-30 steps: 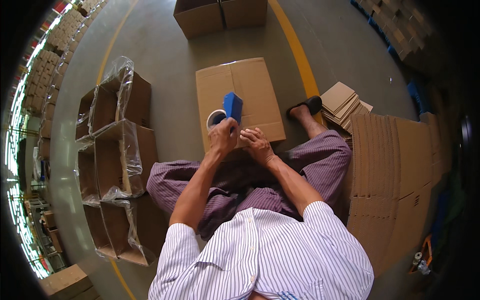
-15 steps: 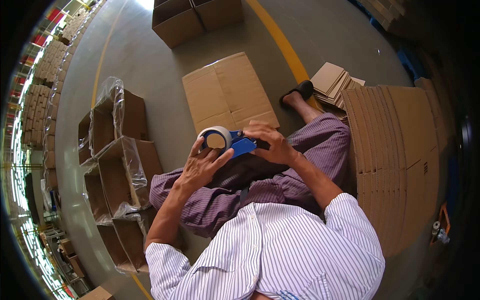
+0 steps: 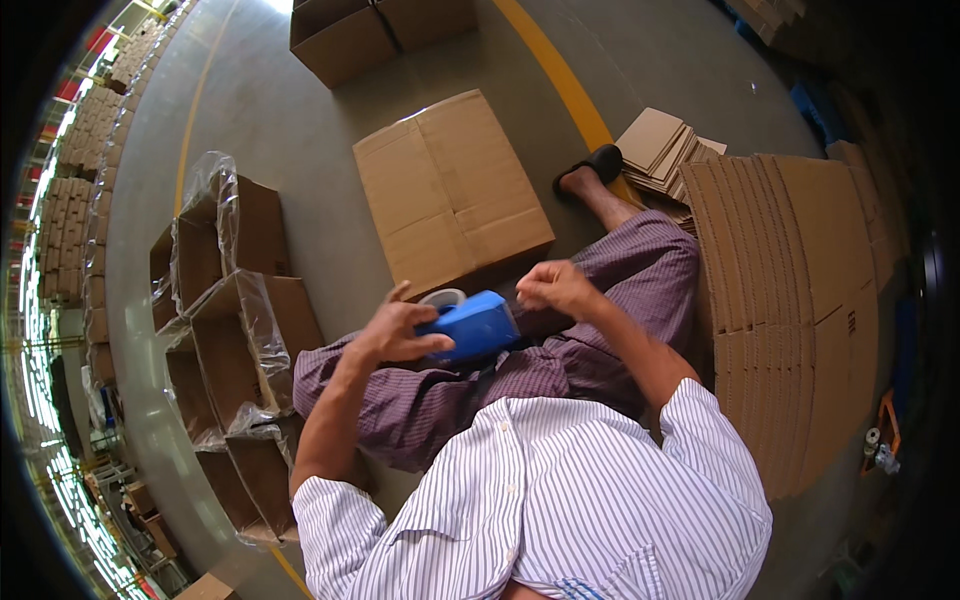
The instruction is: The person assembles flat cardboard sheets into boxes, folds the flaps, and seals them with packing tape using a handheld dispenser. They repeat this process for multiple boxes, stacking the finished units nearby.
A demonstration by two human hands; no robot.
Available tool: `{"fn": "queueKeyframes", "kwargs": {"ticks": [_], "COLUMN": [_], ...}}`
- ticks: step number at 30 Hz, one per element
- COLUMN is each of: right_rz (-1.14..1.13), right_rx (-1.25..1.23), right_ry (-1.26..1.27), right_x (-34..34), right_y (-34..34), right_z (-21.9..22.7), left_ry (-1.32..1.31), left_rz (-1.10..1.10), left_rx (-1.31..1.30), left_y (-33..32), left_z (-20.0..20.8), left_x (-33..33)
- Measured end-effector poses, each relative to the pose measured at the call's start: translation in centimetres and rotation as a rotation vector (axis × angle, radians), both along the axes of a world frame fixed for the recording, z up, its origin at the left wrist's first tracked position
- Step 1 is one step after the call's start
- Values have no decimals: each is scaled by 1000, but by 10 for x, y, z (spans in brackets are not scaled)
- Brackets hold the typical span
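My left hand (image 3: 396,332) grips a blue tape dispenser (image 3: 474,328) above my lap, its broad blue face turned up. A pale tape roll (image 3: 441,298) shows behind the dispenser, partly hidden by it. Just right of the dispenser's end, my right hand (image 3: 560,288) is closed with its fingertips pinched together. Whatever lies between those fingertips is too small or blurred to make out. In front of my legs rests a closed cardboard box (image 3: 450,180), with a seam running along its top.
Open cartons with clear plastic liners (image 3: 245,300) stand at my left. To my right are a stack of flattened cardboard (image 3: 760,320) and a pile of cardboard sheets (image 3: 660,150). Another open box (image 3: 345,50) stands beyond the closed one. My outstretched foot (image 3: 590,172) is beside the sheets.
The dispenser has turned in my left hand, so its blue side faces up and the roll is mostly hidden. My right hand has moved off it to the right and closed.
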State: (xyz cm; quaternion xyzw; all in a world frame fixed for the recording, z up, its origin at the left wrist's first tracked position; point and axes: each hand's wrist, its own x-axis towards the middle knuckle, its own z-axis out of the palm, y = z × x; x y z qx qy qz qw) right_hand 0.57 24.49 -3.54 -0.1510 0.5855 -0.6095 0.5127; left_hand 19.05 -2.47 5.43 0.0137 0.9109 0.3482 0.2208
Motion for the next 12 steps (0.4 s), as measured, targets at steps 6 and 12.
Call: {"fn": "queueKeyframes", "kwargs": {"ticks": [6,12], "right_rz": [-117,-158], "right_rx": [199,276], "right_ry": [69,130], "right_x": [-122,-125], "right_y": [70,45], "right_z": [-27,-65], "left_ry": [-116,-214], "left_rz": [260,465], "left_rx": [-259,-153], "left_y": [-113,-108], "left_z": [-21,-27], "left_x": [62,55]}}
